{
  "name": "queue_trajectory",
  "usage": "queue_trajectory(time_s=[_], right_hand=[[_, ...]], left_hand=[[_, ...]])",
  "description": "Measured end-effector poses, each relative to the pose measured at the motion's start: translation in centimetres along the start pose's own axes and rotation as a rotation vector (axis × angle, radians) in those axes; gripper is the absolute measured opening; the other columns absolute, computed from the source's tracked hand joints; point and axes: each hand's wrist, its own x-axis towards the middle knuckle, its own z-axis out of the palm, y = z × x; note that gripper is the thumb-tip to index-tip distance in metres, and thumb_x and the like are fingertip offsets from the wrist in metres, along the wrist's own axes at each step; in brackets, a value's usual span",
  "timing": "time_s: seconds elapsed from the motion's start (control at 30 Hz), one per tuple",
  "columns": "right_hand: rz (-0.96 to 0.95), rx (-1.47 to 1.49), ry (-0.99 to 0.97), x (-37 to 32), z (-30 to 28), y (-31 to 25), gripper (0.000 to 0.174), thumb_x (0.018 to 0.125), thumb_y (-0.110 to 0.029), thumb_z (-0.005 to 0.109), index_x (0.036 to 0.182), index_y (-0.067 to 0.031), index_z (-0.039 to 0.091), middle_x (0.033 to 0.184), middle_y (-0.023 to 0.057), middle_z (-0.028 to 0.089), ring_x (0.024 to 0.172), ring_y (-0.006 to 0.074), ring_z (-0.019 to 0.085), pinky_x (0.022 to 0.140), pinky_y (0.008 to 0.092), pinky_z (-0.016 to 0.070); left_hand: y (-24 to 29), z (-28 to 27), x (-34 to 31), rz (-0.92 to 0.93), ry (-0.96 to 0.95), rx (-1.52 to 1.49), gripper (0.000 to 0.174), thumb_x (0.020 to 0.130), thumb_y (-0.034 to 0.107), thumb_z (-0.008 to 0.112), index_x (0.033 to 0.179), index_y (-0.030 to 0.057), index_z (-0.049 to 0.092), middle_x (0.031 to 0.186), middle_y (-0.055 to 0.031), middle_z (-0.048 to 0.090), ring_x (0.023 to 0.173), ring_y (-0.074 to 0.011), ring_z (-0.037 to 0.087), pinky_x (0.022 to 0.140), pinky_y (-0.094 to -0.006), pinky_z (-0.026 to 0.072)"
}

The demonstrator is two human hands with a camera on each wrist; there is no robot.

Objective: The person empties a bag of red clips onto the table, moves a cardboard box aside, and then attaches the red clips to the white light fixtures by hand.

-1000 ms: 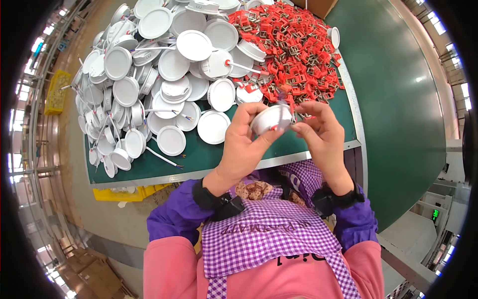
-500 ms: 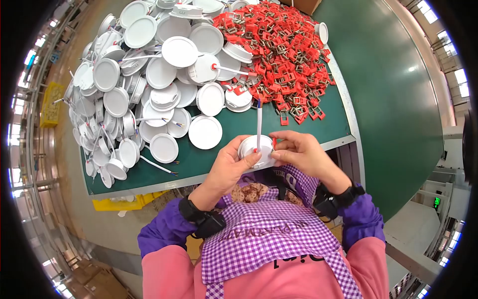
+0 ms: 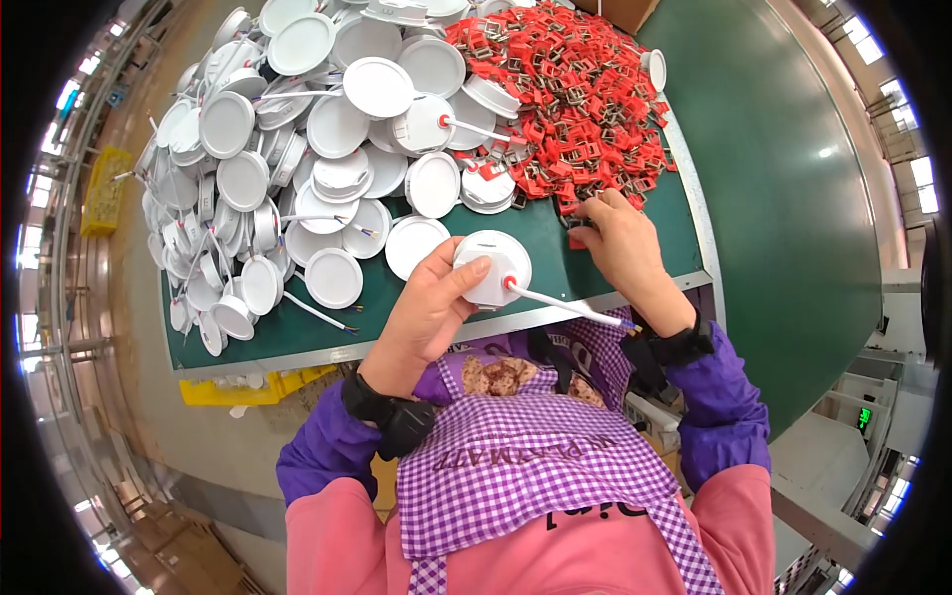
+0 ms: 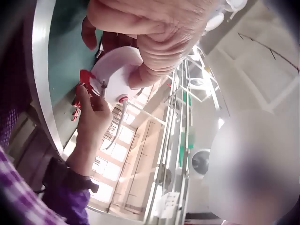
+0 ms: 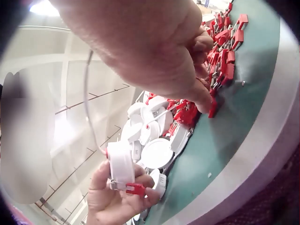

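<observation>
The left hand (image 3: 421, 312) grips a white round lamp (image 3: 493, 260) by its rim, thumb across the back. From a red grommet on it a white cable (image 3: 560, 302) runs toward the lower right. The right wrist view shows a red clip with a metal spring (image 5: 136, 189) on the side of the held lamp (image 5: 121, 164). At the near edge of a pile of red clips (image 3: 575, 109), apart from the lamp, the right hand (image 3: 630, 253) pinches a red clip (image 5: 212, 108) between thumb and finger. Its fingers partly hide that clip in the head view.
A large heap of white lamps (image 3: 337, 129) with loose cables covers the table's left part. Yellow crates (image 3: 107, 188) stand beyond and below the table edge (image 3: 297, 359). Part of a cardboard box (image 3: 620, 12) shows at the back; another green surface (image 3: 783, 198) lies to the right.
The right hand has left the lamp and moved up and right to the clips. The left hand keeps the lamp, now turned so its cable points to the lower right instead of up.
</observation>
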Motion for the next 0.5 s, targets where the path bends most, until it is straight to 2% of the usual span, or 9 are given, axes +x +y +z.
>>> queue_trajectory(time_s=[0.07, 0.1, 0.13, 0.17, 0.2, 0.27, 0.33, 0.4, 0.5], right_hand=[[-0.001, 0.041, -0.055, 0.1, 0.1, 0.2, 0.019, 0.074, -0.016, 0.067, 0.088, -0.0053, 0.06, 0.08, 0.0108, 0.054, 0.077, 0.0302, 0.058, 0.066, 0.0401, 0.0474], [0.002, 0.081, -0.105, 0.1, 0.1, 0.3, 0.019, 0.074, -0.016, 0.067, 0.087, -0.0048, 0.059, 0.08, 0.0112, 0.054, 0.077, 0.0307, 0.058, 0.066, 0.0402, 0.0473], [0.002, 0.08, -0.106, 0.1, 0.2, 0.5, 0.019, 0.074, -0.016, 0.067, 0.087, -0.0048, 0.059, 0.08, 0.0112, 0.054, 0.077, 0.0307, 0.058, 0.066, 0.0402, 0.0473], [-0.09, 0.15, -0.066, 0.0, 0.4, 0.6, 0.017, 0.075, -0.015, 0.067, 0.085, -0.0047, 0.058, 0.079, 0.0111, 0.054, 0.077, 0.0307, 0.058, 0.065, 0.0402, 0.0472], [-0.182, 0.22, -0.026, 0.0, 0.4, 0.7, 0.016, 0.075, -0.015, 0.066, 0.083, -0.0047, 0.058, 0.079, 0.0111, 0.054, 0.076, 0.0308, 0.058, 0.065, 0.0401, 0.0472], [-0.171, 0.235, -0.029, -0.4, -0.3, 0.5, 0.015, 0.075, -0.015, 0.066, 0.083, -0.0047, 0.058, 0.079, 0.0109, 0.054, 0.077, 0.0307, 0.058, 0.064, 0.0402, 0.0473], [-0.164, 0.253, -0.036, -1.0, -0.9, 0.1, 0.014, 0.076, -0.014, 0.066, 0.083, -0.0047, 0.058, 0.079, 0.0107, 0.054, 0.077, 0.0305, 0.059, 0.064, 0.0402, 0.0474], [-0.174, 0.082, -0.092, -1.6, -1.2, -0.3, 0.013, 0.076, -0.012, 0.064, 0.085, -0.0045, 0.059, 0.081, 0.0101, 0.054, 0.076, 0.0302, 0.058, 0.064, 0.0399, 0.0479], [-0.258, -0.002, -0.113, -2.4, -1.1, -0.6, 0.013, 0.075, -0.008, 0.061, 0.087, -0.0039, 0.06, 0.084, 0.0095, 0.054, 0.081, 0.0283, 0.057, 0.067, 0.0387, 0.0484]], left_hand=[[0.3, 0.2, -0.1, -0.063, -0.039, -0.131, 0.026, 0.09, 0.011, 0.056, 0.113, 0.0036, 0.049, 0.106, -0.0084, 0.059, 0.098, -0.0199, 0.06, 0.08, -0.0389, 0.0537], [0.3, 0.1, 0.0, -0.063, -0.039, -0.132, 0.026, 0.09, 0.011, 0.056, 0.113, 0.0036, 0.049, 0.106, -0.0084, 0.059, 0.098, -0.0199, 0.06, 0.08, -0.0389, 0.0537], [0.3, -0.1, 0.0, -0.07, -0.023, -0.129, 0.029, 0.09, 0.012, 0.056, 0.117, 0.0048, 0.046, 0.108, -0.0095, 0.059, 0.099, -0.0224, 0.06, 0.079, -0.0428, 0.054], [0.3, -0.2, 0.1, -0.079, -0.006, -0.128, 0.033, 0.09, 0.013, 0.055, 0.12, 0.006, 0.044, 0.11, -0.0107, 0.058, 0.099, -0.025, 0.061, 0.079, -0.0468, 0.0544], [0.4, -0.3, 0.0, -0.081, -0.006, -0.13, 0.033, 0.09, 0.013, 0.055, 0.12, 0.006, 0.044, 0.11, -0.0107, 0.058, 0.099, -0.025, 0.061, 0.079, -0.0468, 0.0544], [0.8, -0.5, -0.1, -0.083, 0.028, -0.111, 0.028, 0.089, 0.012, 0.056, 0.115, 0.0045, 0.047, 0.109, -0.0084, 0.058, 0.098, -0.0204, 0.06, 0.077, -0.0391, 0.0548], [0.9, -1.1, -0.2, -0.08, 0.03, -0.073, 0.029, 0.089, 0.011, 0.056, 0.115, 0.0047, 0.047, 0.109, -0.0082, 0.058, 0.098, -0.0199, 0.06, 0.077, -0.0374, 0.0545], [0.9, -1.2, -0.2, -0.083, 0.021, -0.029, 0.029, 0.088, 0.009, 0.056, 0.116, 0.0049, 0.046, 0.108, -0.008, 0.058, 0.098, -0.0193, 0.06, 0.077, -0.0356, 0.0543], [1.0, -1.0, -0.2, -0.085, -0.003, -0.02, 0.032, 0.087, 0.007, 0.056, 0.117, 0.0052, 0.045, 0.107, -0.0072, 0.058, 0.095, -0.0178, 0.06, 0.078, -0.0335, 0.0535]])
